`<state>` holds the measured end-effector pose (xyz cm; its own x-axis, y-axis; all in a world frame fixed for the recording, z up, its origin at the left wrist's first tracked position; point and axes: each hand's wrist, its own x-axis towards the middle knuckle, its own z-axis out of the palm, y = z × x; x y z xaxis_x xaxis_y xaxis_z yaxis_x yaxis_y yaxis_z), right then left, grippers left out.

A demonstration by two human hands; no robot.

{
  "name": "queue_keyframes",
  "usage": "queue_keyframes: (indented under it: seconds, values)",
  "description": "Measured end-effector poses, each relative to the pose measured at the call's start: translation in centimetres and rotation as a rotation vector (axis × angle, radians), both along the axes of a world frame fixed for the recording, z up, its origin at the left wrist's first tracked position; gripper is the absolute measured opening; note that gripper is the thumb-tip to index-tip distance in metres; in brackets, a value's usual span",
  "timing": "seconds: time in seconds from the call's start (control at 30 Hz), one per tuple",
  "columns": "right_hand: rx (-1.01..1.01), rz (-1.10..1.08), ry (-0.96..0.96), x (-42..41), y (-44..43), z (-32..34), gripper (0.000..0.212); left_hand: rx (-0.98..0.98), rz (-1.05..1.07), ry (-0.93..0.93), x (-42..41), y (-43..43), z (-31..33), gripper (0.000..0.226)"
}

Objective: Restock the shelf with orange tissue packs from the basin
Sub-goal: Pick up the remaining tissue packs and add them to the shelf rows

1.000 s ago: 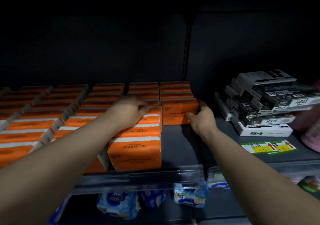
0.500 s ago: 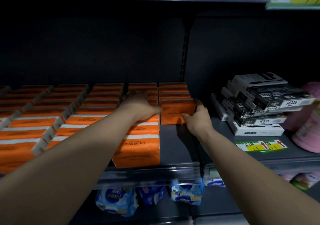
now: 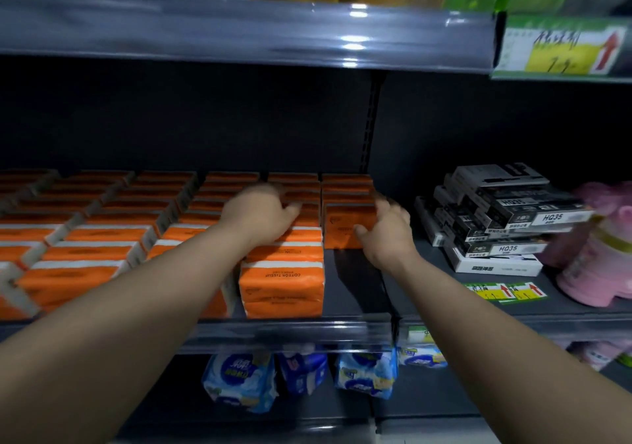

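**Q:** How is the rightmost orange tissue pack [image 3: 342,230] held, and for what purpose?

**A:** It is gripped by the right hand [image 3: 384,233]. The thumb is laid on the front face and the fingers [image 3: 386,206] are curled round the right-hand end. The grip appears intended to square the pack against those stacked behind it. The left hand [image 3: 263,212] is laid palm-down on the neighbouring row [image 3: 284,255], probably to steady it. Its fingers are hidden behind the back of the hand, so their state cannot be told.

**Q:** Where is the pack located, and how is it oriented?

**A:** It is stood on the shelf [image 3: 355,286] at the front of the rightmost column, well back from the shelf edge, with bare shelf before it. The broad face is directed toward the aisle. The long axis is judged to run left to right, parallel to the shelf edge. The basin is not in view.
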<state>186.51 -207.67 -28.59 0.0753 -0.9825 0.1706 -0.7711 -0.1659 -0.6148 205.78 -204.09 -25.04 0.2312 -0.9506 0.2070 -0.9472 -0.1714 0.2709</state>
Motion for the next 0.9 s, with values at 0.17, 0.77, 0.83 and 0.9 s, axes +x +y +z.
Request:
queue_keyframes:
  seconds: [0.17,0.77,0.83,0.9]
  values:
    - [-0.134,0.171,0.096,3.6,3.9,1.9,0.059,-0.101,-0.031,-0.066,3.4,7.5,0.8,0.039]
    - [-0.031,0.928,0.088,29.9,26.7,-6.5,0.048,0.229,0.537,0.085,24.8,38.1,-9.6,0.026]
    - [-0.005,0.990,0.094,32.0,28.4,-8.9,0.046,0.297,0.586,0.115,26.7,40.2,-12.7,0.029]
    - [0.036,1.027,0.113,33.7,29.7,-11.4,0.045,0.340,0.621,0.168,28.3,41.8,-15.8,0.041]
